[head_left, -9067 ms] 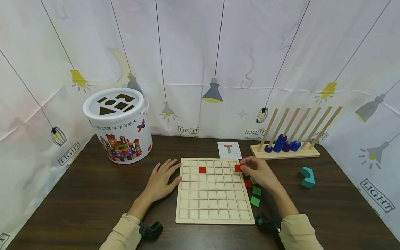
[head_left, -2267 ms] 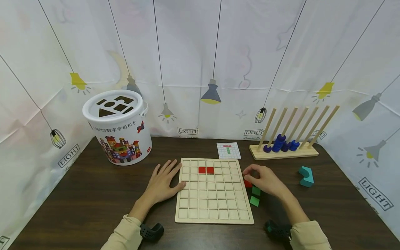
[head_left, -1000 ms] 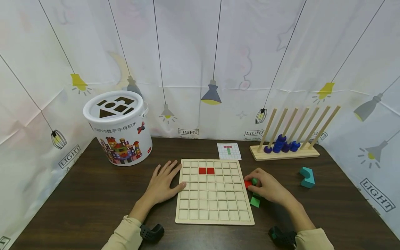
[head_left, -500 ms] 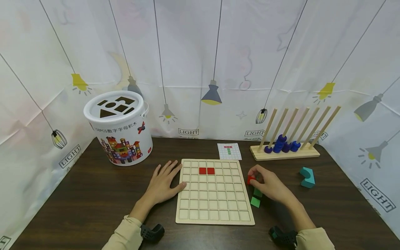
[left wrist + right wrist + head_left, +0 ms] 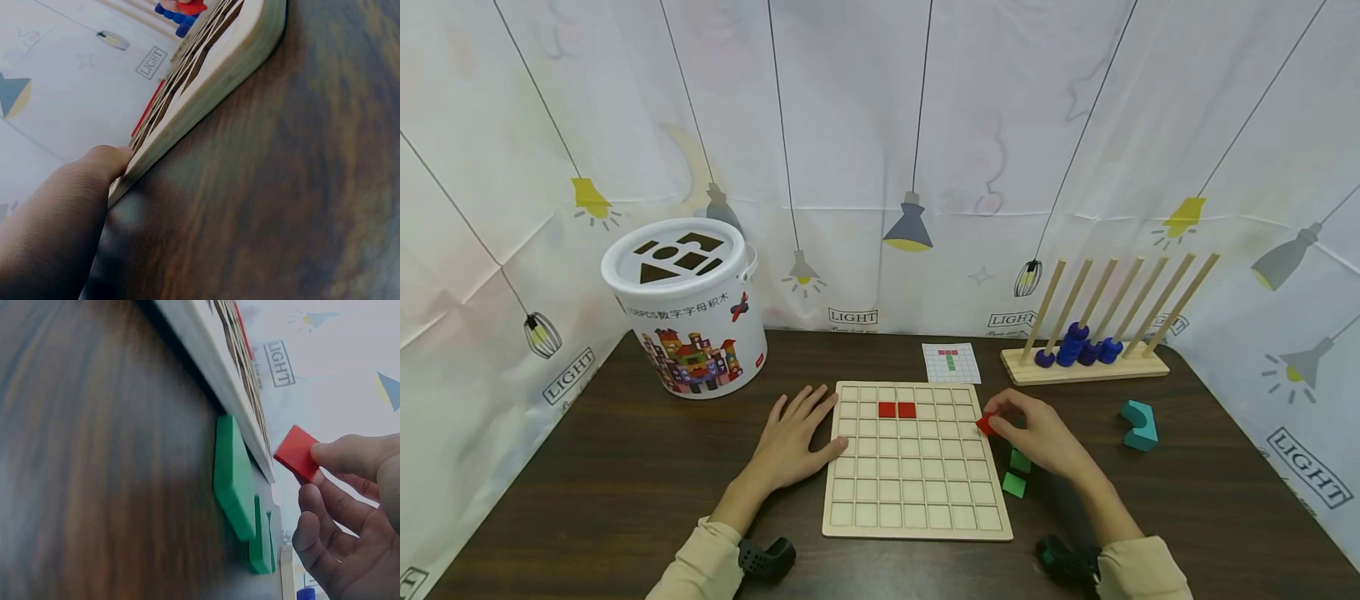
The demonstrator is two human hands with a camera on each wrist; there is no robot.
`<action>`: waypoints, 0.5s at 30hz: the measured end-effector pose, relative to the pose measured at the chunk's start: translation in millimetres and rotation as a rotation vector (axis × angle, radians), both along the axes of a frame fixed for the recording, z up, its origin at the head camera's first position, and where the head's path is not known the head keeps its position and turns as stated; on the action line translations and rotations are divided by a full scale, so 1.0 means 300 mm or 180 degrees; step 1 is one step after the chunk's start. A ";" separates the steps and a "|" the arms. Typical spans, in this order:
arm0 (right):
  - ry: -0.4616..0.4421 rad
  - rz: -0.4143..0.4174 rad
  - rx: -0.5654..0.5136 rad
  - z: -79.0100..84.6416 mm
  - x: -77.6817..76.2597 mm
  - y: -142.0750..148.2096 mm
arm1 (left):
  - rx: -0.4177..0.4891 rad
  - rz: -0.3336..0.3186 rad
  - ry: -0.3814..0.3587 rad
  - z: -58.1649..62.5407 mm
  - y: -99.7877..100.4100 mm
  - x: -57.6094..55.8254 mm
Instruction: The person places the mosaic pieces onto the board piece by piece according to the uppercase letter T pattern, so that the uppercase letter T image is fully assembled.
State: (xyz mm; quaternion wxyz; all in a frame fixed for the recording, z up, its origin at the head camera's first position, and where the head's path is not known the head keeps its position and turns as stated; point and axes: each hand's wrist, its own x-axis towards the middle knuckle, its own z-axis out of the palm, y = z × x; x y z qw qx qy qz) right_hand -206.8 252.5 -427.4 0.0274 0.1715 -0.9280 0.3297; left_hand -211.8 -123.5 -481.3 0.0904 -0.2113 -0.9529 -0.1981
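My right hand pinches a red square tile between thumb and fingers, at the right edge of a wooden grid board. The right wrist view shows this tile tilted and raised above the table. Two red tiles sit side by side in the board's second row from the back. Flat along the board's left edge lies my left hand, fingers spread, its thumb resting on the rim. Green tiles lie right of the board, below my right hand.
Behind the board lies a card printed with a red and green T on a grid. A white lidded bucket stands back left. Back right is a peg rack with blue and purple beads; a teal curved block lies nearby.
A second red tile has joined the first in the grid since the earliest frame. My right hand has since lifted another from the table and carried it left to the board's edge.
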 end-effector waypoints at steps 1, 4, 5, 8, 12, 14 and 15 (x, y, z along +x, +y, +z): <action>-0.0010 -0.0001 -0.0035 0.000 -0.002 -0.005 | -0.0005 0.0003 -0.0009 0.000 0.000 0.000; -0.0059 0.0001 -0.0112 -0.001 -0.008 -0.017 | -0.0016 0.0006 -0.0023 -0.001 -0.001 0.000; -0.0060 0.0006 -0.0124 -0.002 -0.010 -0.020 | -0.0018 0.0007 -0.0024 -0.001 -0.001 0.000; -0.0105 -0.0030 -0.0173 -0.002 -0.014 -0.029 | -0.0017 0.0003 -0.0020 -0.001 -0.002 0.000; -0.0157 -0.0043 -0.0250 0.001 -0.017 -0.039 | -0.0011 0.0003 -0.0017 0.000 -0.002 0.001; -0.0162 -0.0012 -0.0308 0.001 -0.018 -0.044 | -0.0008 0.0002 -0.0019 -0.001 -0.002 0.001; -0.0160 0.0011 -0.0333 0.002 -0.019 -0.046 | -0.0007 0.0002 -0.0019 -0.001 -0.002 0.000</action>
